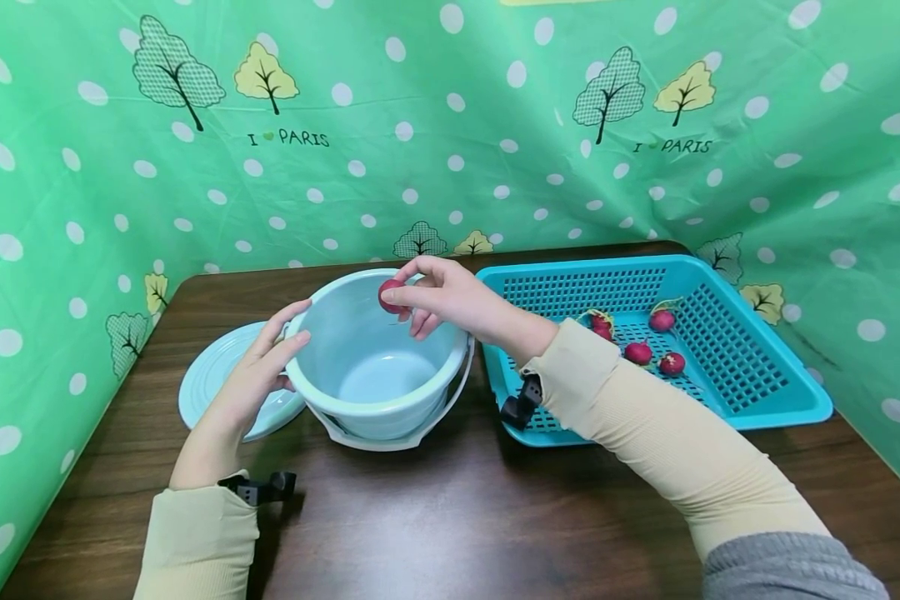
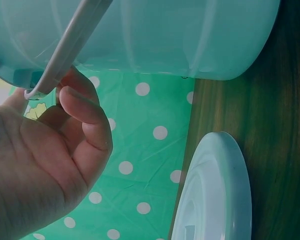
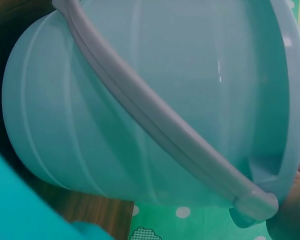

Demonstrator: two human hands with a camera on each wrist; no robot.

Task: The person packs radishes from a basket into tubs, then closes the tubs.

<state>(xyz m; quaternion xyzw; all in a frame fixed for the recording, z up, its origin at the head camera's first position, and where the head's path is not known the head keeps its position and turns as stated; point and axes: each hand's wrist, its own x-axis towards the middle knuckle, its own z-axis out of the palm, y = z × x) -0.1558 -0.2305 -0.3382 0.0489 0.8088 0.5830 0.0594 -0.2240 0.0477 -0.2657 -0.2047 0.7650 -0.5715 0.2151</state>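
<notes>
Dark brown wooden worktop [image 1: 435, 517], enclosed by a green polka-dot cloth backdrop with tree prints [image 1: 450, 167]. Left hand [image 1: 251, 379] is gripping the rim of the pale blue round plastic bucket [image 1: 375, 367]; flat pale blue round lid [image 1: 210, 375] is lying beneath it. Right hand [image 1: 450, 296] fingers are pinching a red radish [image 1: 390, 296] above the bucket's opening. Blue perforated plastic tray [image 1: 757, 367], right of those fingers, is holding more red radishes [image 1: 637, 352].
</notes>
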